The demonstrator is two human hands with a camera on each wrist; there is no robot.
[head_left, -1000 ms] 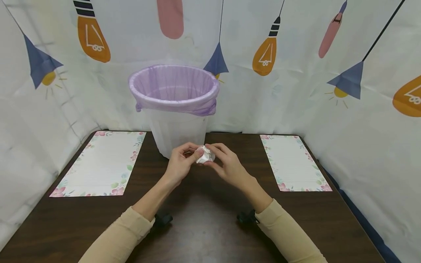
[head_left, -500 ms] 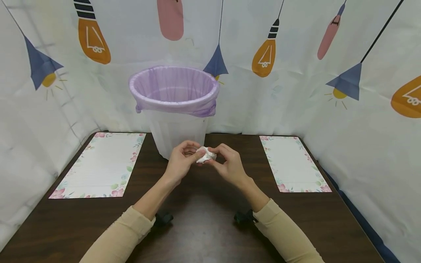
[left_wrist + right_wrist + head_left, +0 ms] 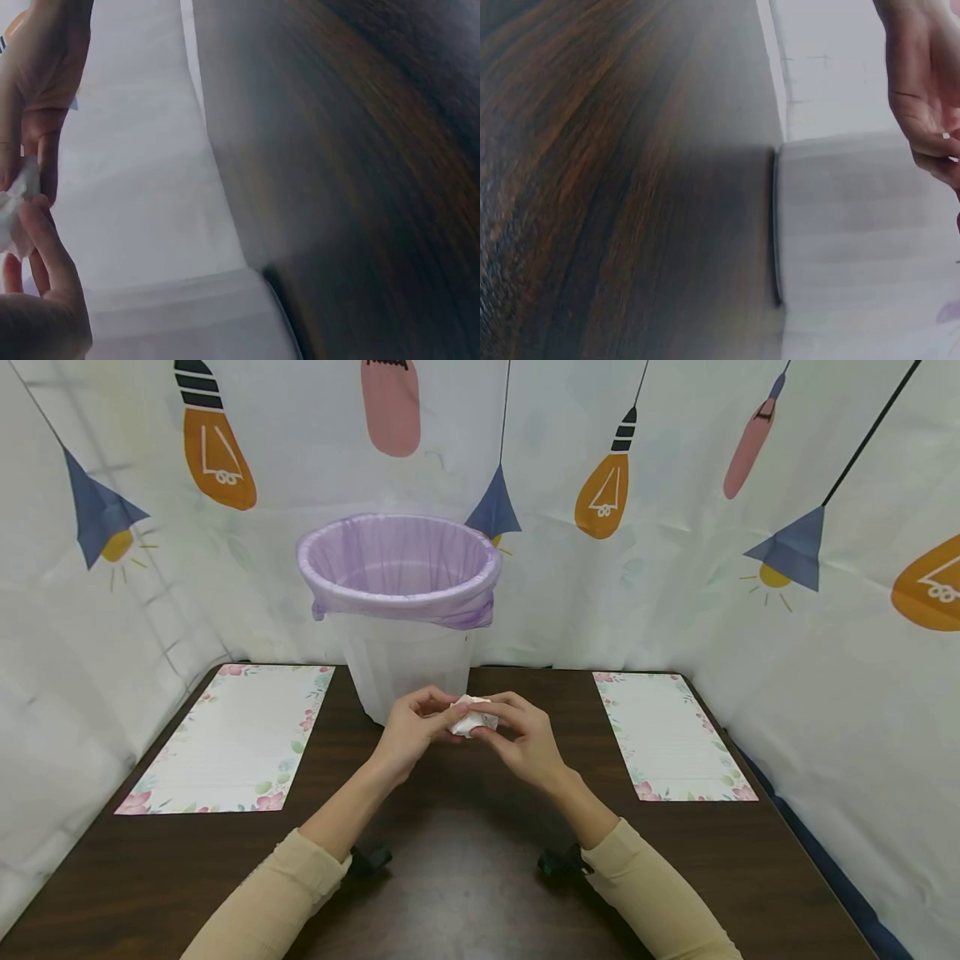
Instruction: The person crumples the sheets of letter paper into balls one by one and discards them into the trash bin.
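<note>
A small crumpled ball of white paper (image 3: 474, 720) is held in the air between both hands, in front of the bin. The left hand (image 3: 411, 727) pinches its left side, thumb on the near face. On the other side the right hand (image 3: 527, 742) grips it, with fingers over the top and the thumb below. The left wrist view catches the crumpled paper (image 3: 15, 206) at its left edge, among the fingertips of both hands. In the right wrist view only part of the left hand (image 3: 930, 82) appears at the upper right; the paper is mostly outside that picture.
Behind the hands stands a white bin (image 3: 401, 660) with a purple liner (image 3: 397, 602) folded over its rim. Flower-bordered sheets lie on the dark wooden table (image 3: 465, 877), one left (image 3: 225, 739) and one right (image 3: 671, 735). A patterned curtain (image 3: 562, 610) surrounds the table.
The hands stay in nearly the same place. The right fingers have shifted on the paper ball and now reach further over its top, and the ball has turned slightly.
</note>
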